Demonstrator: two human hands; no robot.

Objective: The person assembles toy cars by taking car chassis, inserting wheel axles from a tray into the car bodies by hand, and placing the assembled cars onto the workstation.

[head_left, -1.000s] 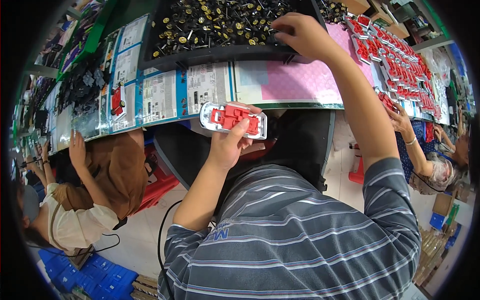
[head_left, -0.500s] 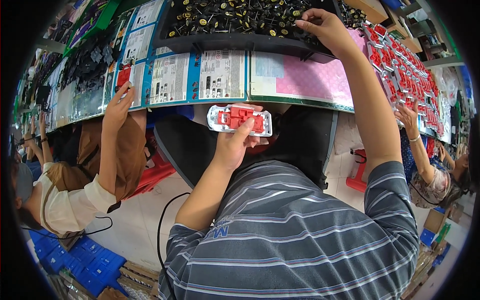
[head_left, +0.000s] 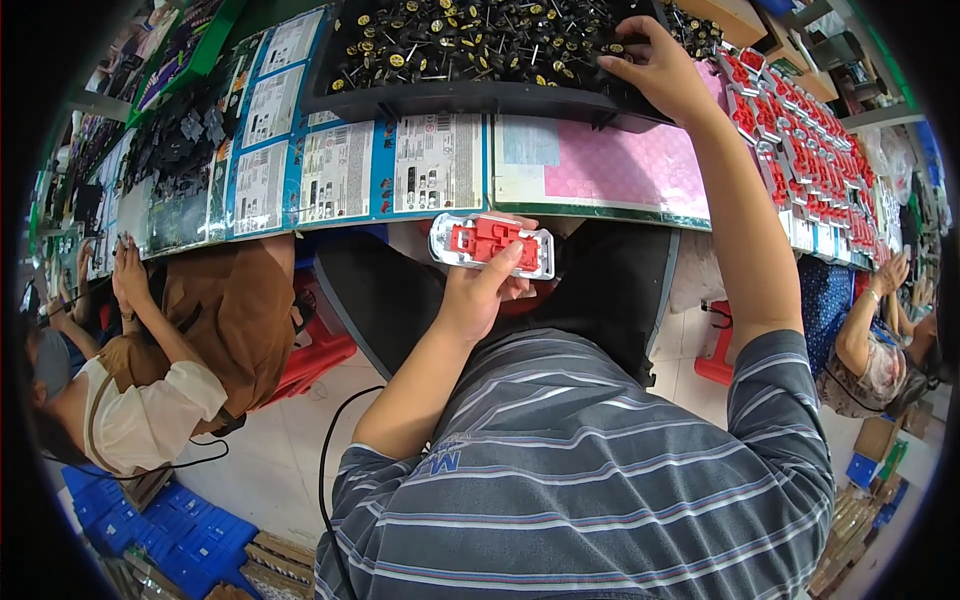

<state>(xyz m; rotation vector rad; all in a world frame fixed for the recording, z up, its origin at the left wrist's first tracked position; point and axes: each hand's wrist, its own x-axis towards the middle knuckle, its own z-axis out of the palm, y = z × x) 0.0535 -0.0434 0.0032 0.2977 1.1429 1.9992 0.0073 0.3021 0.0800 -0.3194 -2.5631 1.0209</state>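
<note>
Across the whole top, from about 10 round to 3 o'clock, runs a long table [head_left: 600, 206], its front edge bowed by the lens. Next biggest is the wearer's own grey striped shirt [head_left: 590, 480], filling 6 o'clock. At 9 there's a co-worker in a cream top [head_left: 150, 410], both hands up by the table edge.

Up at 12 sits a big black tray [head_left: 480, 98], heaped with small parts. Over at 2 you've got rows [head_left: 815, 160] of red-and-white pieces lined up on the table. Down at 8, blue boxes [head_left: 195, 530] are stacked on the floor. Another co-worker, in a patterned top [head_left: 868, 375], is over at 3. A pink sheet [head_left: 625, 170] lies around 1:30, just below the tray, and a pile of black parts [head_left: 185, 140] is at 10.

Now the hands. Right hand [head_left: 655, 75] is at 1, over the tray's right end, fingers bent down toward the heap; can't tell whether thumb and fingers have anything pinched. Left hand [head_left: 485, 290] is near the middle of the dial, clamped on a shell [head_left: 490, 246], thumb across its red inside and fingers underneath. That shell is just above centre toward 12, in front of the table edge, clear end pointing to 9. Smallest of all: the wheels [head_left: 480, 45] in the tray, black with yellow hubs, some on metal pins.
</note>
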